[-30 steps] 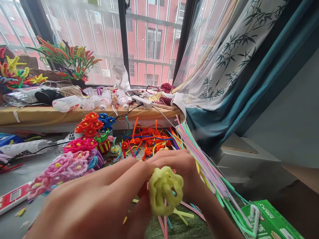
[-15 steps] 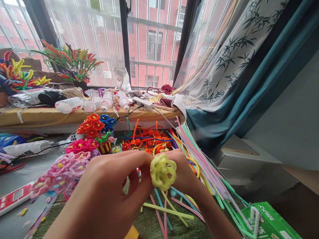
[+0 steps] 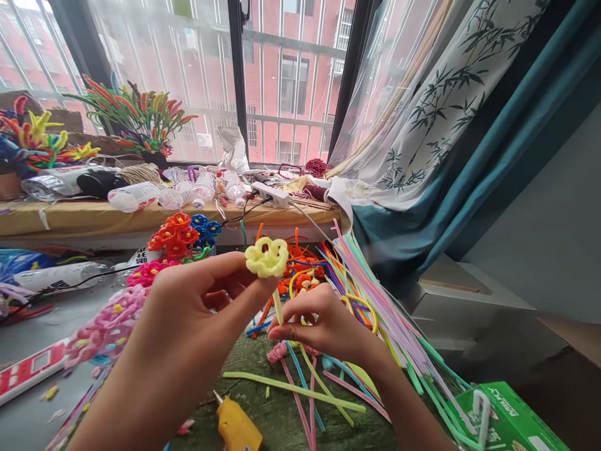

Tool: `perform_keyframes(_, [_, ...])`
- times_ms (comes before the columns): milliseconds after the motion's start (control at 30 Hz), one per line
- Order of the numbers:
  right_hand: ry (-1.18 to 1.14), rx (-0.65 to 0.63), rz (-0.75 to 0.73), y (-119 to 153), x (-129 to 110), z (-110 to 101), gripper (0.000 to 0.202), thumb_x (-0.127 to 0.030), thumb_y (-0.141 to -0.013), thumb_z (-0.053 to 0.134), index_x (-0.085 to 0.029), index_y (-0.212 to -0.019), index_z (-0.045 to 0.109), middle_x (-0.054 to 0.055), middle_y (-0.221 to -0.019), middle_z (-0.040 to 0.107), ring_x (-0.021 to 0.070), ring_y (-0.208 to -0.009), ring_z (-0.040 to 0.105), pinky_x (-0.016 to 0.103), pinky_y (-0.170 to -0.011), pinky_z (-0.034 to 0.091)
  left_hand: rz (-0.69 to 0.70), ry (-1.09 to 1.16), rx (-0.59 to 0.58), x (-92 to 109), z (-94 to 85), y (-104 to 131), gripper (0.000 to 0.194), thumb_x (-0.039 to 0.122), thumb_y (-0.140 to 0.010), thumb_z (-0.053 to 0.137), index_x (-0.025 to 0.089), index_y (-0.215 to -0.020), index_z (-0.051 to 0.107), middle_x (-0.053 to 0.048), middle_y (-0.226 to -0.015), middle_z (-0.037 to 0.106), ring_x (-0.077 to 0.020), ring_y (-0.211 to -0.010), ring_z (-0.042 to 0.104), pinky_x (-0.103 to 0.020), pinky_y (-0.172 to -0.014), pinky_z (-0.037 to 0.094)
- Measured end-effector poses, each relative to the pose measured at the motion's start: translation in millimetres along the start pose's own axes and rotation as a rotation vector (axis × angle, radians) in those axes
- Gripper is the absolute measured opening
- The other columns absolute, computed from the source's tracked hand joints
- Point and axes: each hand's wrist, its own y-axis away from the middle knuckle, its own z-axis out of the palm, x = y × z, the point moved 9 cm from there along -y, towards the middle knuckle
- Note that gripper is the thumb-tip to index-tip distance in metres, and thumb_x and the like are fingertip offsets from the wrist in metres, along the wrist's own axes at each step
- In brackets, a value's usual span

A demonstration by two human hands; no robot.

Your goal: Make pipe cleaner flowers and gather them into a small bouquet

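Above the green tabletop (image 3: 282, 433), left hand (image 3: 197, 313) pinches a yellow flower (image 3: 265, 265) while right hand (image 3: 322, 319), lower, pinches its stem (image 3: 278, 305).

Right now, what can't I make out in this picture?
All in the head view:
- Pale yellow stem, lower end: hidden by the right fingers.
- Left fingers, index tip: hidden behind the pale yellow flower.
- Yellow tool, back end: cut off by the bottom edge.
- Windowsill bottles, label print: too small.
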Motion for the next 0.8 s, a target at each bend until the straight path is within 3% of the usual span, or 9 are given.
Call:
perform_keyframes(133, [-0.033, -0.116, 0.047, 2, 7, 6, 0.026, -0.041, -0.082, 0.072, -0.015, -0.082, 0.076, 0.001, -0.074, 0.072, 0.0104, -0.066, 0.059, 0.021, -0.063, 0.041, -0.005, 0.060, 0.065, -4, -5.9, -6, 0.021, 0.041, -0.075, 0.069, 0.023, -0.064, 0.069, 0.006, -0.053, 0.051, -0.0085, -0.050, 0.039, -0.019, -0.044, 0.033])
perform_keyframes(233, [-0.085, -0.070, 0.102, 2, 10, -2, 0.030, -0.042, -0.078, 0.076, -0.018, -0.096, 0.075, 0.003, -0.088, 0.074, 0.0121, -0.071, 0.061, 0.022, -0.064, 0.044, -0.023, 0.061, 0.037, -13, -2.0, -12, 0.026, 0.042, -0.074, 0.070, 0.021, -0.060, 0.067, 0.007, -0.048, 0.043, -0.0062, -0.046, 0.033, -0.018, -0.040, 0.025])
perform_keyframes(400, [-0.169, 0.059, 0.112, 2, 4, -14, 0.030, -0.042, -0.082, 0.071, -0.017, -0.098, 0.073, 0.001, -0.078, 0.067, 0.0092, -0.061, 0.053, 0.021, -0.056, 0.043, -0.099, 0.152, -0.137, -25, 20.5, -18, 0.030, 0.040, -0.077, 0.066, 0.017, -0.059, 0.063, 0.007, -0.046, 0.046, -0.0052, -0.045, 0.037, -0.016, -0.039, 0.023])
perform_keyframes(567, [-0.128, 0.163, 0.128, 2, 3, -20, 0.030, -0.044, -0.085, 0.067, -0.015, -0.088, 0.073, 0.000, -0.071, 0.063, 0.0090, -0.060, 0.049, 0.021, -0.053, 0.038, -0.110, 0.218, -0.303, -31, 45.2, -19, 0.030, 0.039, -0.080, 0.063, 0.015, -0.062, 0.063, 0.006, -0.049, 0.051, -0.0053, -0.046, 0.041, -0.016, -0.041, 0.026])
perform_keyframes(800, [-0.128, 0.149, 0.228, 6, 11, -25, 0.040, -0.051, -0.084, 0.065, -0.013, -0.071, 0.067, -0.002, -0.060, 0.057, 0.0086, -0.055, 0.048, 0.021, -0.050, 0.034, -0.120, 0.124, -0.320, -41, 56.9, -20, 0.026, 0.039, -0.079, 0.061, 0.014, -0.069, 0.064, 0.004, -0.059, 0.057, -0.0081, -0.052, 0.047, -0.018, -0.047, 0.033])
